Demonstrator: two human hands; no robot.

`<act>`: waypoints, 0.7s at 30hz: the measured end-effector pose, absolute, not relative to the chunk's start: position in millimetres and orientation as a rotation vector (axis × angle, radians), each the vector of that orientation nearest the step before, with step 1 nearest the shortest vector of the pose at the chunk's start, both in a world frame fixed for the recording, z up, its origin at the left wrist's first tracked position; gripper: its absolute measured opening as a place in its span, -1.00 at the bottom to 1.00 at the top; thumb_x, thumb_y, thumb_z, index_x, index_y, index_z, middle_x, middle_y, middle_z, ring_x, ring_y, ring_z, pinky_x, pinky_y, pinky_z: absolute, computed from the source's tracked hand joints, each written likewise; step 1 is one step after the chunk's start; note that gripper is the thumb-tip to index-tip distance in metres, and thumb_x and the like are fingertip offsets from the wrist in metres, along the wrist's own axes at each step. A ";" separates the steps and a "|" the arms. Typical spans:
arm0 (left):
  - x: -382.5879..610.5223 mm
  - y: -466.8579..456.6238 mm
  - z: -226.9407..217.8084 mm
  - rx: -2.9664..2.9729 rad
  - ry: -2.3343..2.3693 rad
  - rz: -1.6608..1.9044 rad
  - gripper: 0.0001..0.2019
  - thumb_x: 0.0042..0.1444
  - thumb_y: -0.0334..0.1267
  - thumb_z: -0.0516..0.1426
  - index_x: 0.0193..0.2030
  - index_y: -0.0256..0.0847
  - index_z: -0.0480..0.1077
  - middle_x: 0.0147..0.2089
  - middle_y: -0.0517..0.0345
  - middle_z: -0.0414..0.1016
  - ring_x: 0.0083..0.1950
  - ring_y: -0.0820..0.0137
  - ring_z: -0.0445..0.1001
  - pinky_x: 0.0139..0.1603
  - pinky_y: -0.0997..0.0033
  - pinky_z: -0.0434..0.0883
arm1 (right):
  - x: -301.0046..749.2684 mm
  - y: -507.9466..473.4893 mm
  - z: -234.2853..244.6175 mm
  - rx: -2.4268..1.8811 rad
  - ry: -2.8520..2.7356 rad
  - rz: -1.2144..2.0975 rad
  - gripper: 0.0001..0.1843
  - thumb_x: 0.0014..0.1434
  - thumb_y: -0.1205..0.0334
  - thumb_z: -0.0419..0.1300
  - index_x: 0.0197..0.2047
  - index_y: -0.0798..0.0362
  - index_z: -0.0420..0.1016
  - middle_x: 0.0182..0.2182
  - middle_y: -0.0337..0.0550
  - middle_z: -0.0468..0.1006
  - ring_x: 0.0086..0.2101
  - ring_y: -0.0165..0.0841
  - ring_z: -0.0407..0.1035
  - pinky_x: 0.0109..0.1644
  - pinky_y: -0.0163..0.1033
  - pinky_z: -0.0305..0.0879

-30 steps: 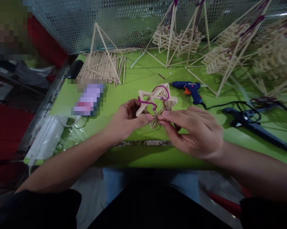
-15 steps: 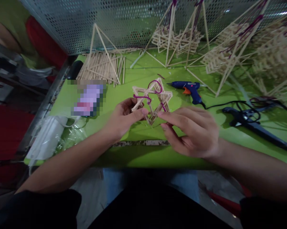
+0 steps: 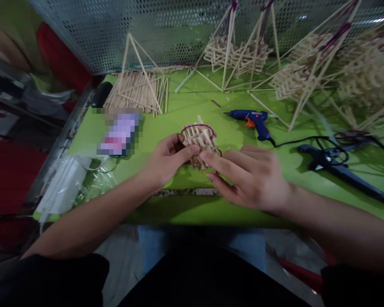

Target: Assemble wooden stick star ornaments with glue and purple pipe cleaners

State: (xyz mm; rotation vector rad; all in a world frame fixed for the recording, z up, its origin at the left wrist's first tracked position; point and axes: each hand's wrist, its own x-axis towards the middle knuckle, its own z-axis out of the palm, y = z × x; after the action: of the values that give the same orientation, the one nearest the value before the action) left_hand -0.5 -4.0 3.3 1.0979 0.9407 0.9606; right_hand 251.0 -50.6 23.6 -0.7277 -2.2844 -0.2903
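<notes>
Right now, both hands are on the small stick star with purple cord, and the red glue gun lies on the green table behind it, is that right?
Not quite: the glue gun is blue, with an orange trigger, as the head view shows. Both the left hand and right hand are on the stick star, and the glue gun lies on the green table behind it.

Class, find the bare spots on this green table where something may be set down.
Bare green lies between the loose stick pile and the glue gun, and along the near edge right of the right hand. The back right is crowded with stick frames.
</notes>
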 end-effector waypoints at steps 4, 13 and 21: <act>-0.9 -3.5 3.1 1.244 0.994 0.905 -0.56 0.05 -0.21 0.67 -0.25 -0.16 0.48 -0.30 0.23 0.66 -0.29 0.42 0.62 -0.17 0.40 0.59 | 246.0 -52.2 19.7 -0.729 -2.296 -0.285 -0.73 0.66 0.20 0.36 0.31 0.06 0.74 -0.30 -0.24 0.77 -0.39 -0.29 0.56 -0.31 -0.03 0.43; -7.1 5.1 2.4 1.254 1.072 1.019 -0.81 0.21 -0.30 0.48 -0.23 -0.15 0.56 -0.38 0.22 0.63 -0.38 0.43 0.56 -0.27 0.39 0.53 | 281.5 -11.9 28.0 -1.093 -1.802 0.026 -0.82 0.61 0.02 0.39 0.11 -0.10 0.75 -0.14 -0.10 0.75 -0.25 -0.23 0.57 -0.16 -0.03 0.55; -8.1 3.0 0.0 1.293 1.051 1.016 -0.80 0.26 -0.20 0.54 -0.20 -0.17 0.65 -0.28 0.12 0.72 -0.27 0.37 0.62 -0.11 0.30 0.57 | 276.0 15.5 -21.7 -1.526 -2.148 0.221 0.37 0.12 -0.49 0.69 0.77 -0.08 0.35 0.56 0.41 0.54 0.49 0.63 0.47 0.53 0.88 0.39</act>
State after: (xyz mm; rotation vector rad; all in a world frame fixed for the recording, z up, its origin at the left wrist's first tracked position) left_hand -8.1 3.0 0.0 1.2933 1.0510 1.0157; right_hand 276.0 15.5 -21.7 -1.5261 -2.1477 0.2209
